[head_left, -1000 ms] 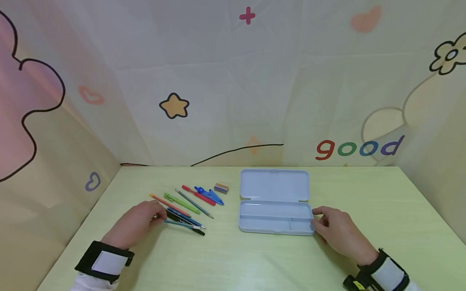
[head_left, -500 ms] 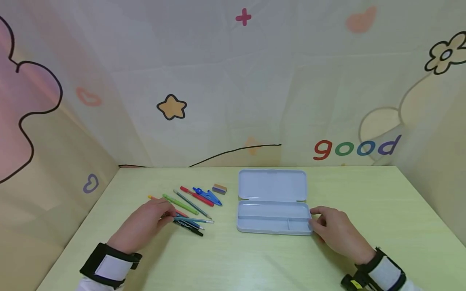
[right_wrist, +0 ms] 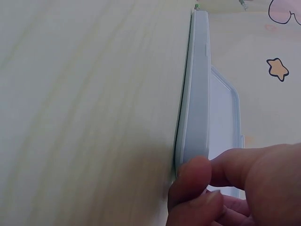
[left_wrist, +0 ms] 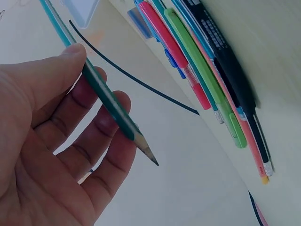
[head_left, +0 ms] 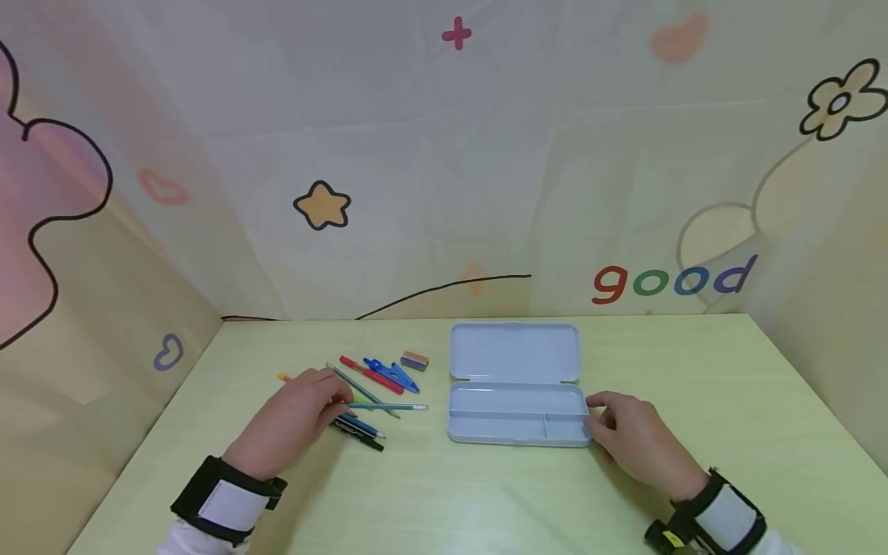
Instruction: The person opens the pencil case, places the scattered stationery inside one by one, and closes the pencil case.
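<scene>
My left hand [head_left: 298, 416] pinches a teal pencil [left_wrist: 108, 99] between thumb and fingers. In the left wrist view its sharpened point slants down; in the head view its eraser end points right, above the other pens. A pale blue pencil case [head_left: 496, 399] lies with its lid [head_left: 515, 351] open; no items show in its compartments. My right hand [head_left: 641, 439] grips the case's right end, thumb and fingers at the corner in the right wrist view. Beneath and beside my left hand lie a black pen [head_left: 357, 435], a blue pen [head_left: 364, 425] and a green pen [left_wrist: 202, 70], partly hidden.
Behind the pens lie another pencil [head_left: 347, 378], a red pen [head_left: 372, 375], a blue compass [head_left: 391, 372] and an eraser [head_left: 415, 361]. An orange pencil [left_wrist: 251, 150] is mostly covered in the head view. A printed curtain [head_left: 416, 154] hangs behind the table [head_left: 486, 501].
My left hand has lifted the teal pencil off the pile and moved right with it, swinging its eraser end toward the case. My right hand stays on the case.
</scene>
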